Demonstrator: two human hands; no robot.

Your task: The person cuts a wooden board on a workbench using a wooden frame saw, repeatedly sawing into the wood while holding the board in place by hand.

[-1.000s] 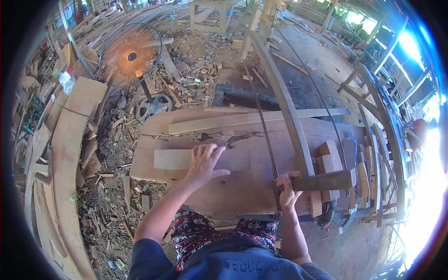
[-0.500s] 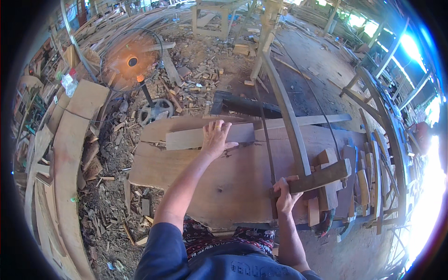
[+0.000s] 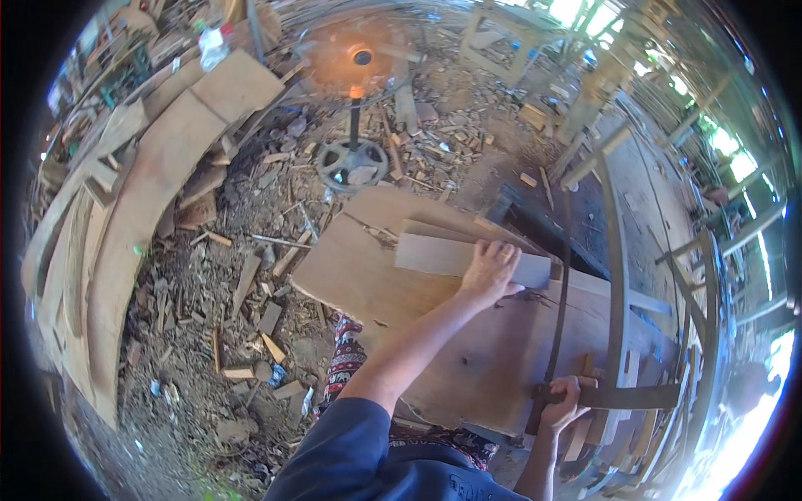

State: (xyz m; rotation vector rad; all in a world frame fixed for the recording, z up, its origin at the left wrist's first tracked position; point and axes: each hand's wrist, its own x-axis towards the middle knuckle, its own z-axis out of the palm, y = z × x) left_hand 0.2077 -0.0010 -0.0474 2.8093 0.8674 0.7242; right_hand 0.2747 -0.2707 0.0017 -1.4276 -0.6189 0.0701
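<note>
My left hand [image 3: 491,272] lies over a short, flat wooden board [image 3: 428,253], with its fingers across the top and the thumb toward the near edge. The board rests on a broad, rough-edged wooden slab [image 3: 355,259] in front of me. My right hand [image 3: 564,404] is closed around the near end of a wooden frame saw [image 3: 618,284], by its crossbar. The saw's dark blade [image 3: 562,305] runs away from me, past the right end of the board. Whether the teeth touch the board cannot be made out.
A spinning fan on a wheel-shaped base [image 3: 352,165] stands beyond the slab. Long planks [image 3: 180,150] are stacked at left. Wood scraps [image 3: 271,317] litter the ground. A dark beam [image 3: 551,224] lies behind the slab, and a wooden rack [image 3: 708,309] stands at right.
My view has turned left, so the slab, saw and hands appear farther right and the fan nearer the middle. Both hands keep their holds on the board and the saw.
</note>
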